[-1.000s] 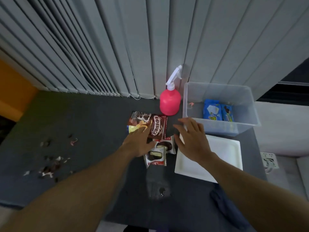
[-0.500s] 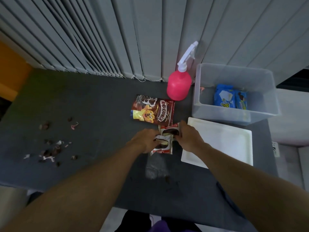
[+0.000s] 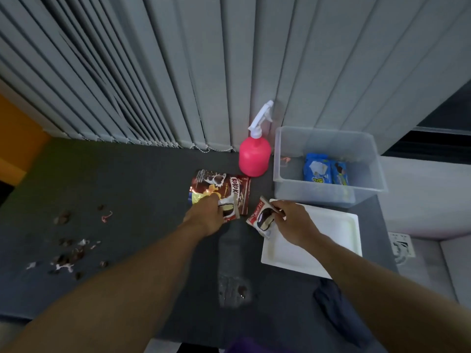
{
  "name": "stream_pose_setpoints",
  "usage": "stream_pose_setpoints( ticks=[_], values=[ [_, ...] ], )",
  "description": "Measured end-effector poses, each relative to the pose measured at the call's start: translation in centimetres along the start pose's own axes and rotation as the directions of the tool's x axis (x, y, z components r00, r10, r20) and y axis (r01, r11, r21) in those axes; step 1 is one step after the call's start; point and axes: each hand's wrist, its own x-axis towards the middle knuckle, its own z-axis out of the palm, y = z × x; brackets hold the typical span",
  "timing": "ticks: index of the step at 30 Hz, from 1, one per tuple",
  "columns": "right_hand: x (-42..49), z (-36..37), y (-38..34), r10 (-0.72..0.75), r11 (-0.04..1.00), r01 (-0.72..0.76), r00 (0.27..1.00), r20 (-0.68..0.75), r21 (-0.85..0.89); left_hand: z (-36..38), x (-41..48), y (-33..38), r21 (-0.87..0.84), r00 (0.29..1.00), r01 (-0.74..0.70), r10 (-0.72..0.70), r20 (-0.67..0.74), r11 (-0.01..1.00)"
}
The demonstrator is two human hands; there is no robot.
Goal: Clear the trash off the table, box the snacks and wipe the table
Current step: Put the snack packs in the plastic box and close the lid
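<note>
My left hand (image 3: 205,217) grips one choco pie packet (image 3: 230,209), raised over the lower edge of the brown Koko Krunch bag (image 3: 224,187) lying on the dark table (image 3: 132,189). A second choco pie packet (image 3: 263,219) is pinched in my right hand (image 3: 293,222), above the left edge of the white lid (image 3: 328,238). To the far right stands the clear plastic box (image 3: 328,192), holding two blue snack packets (image 3: 325,172). Crumbs and wrapper scraps (image 3: 67,248) lie scattered at the left of the table.
A pink spray bottle (image 3: 254,156) stands against the grey vertical blinds, just left of the box. A dark cloth (image 3: 336,309) lies at the table's near right edge. There is a wet smear (image 3: 233,289) near the front middle.
Both hands closed on the two choco pie packets and lifted them apart off the table. The left packet went over the Koko Krunch bag, the right one toward the lid.
</note>
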Motion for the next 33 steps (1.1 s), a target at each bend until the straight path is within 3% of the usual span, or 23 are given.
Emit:
stream_pose_setpoints(
  ticks=[6, 11, 16, 24, 33],
  values=[
    [-1.2, -4.8, 1.2, -0.074, 0.993, 0.089, 0.983, -0.167, 0.079, -1.7, 1.5, 4.7, 0.023, 0.992, -0.081, 0.083, -0.099, 0.996],
    [-0.8, -8.8, 2.8, -0.088, 0.973, 0.164, 0.913, -0.399, 0.159, -2.1, 2.4, 7.7, 0.034, 0.984, -0.146, 0.149, -0.099, 0.989],
    [1.8, -12.4, 4.0, 0.088, 0.955, 0.075, 0.852, -0.516, 0.287, -1.9, 3.2, 9.1, 0.015, 0.984, -0.141, 0.142, -0.109, 0.99],
    [7.7, -13.8, 5.2, 0.19, 0.945, -0.039, 0.872, -0.45, 0.324, -1.4, 6.1, 10.2, -0.082, 0.988, -0.153, 0.149, -0.05, 0.985],
    [14.1, -10.8, 5.5, 0.221, 0.963, -0.186, 0.96, -0.173, 0.196, -1.1, 8.1, 9.7, -0.142, 0.982, -0.184, 0.188, 0.021, 0.973]
  ],
)
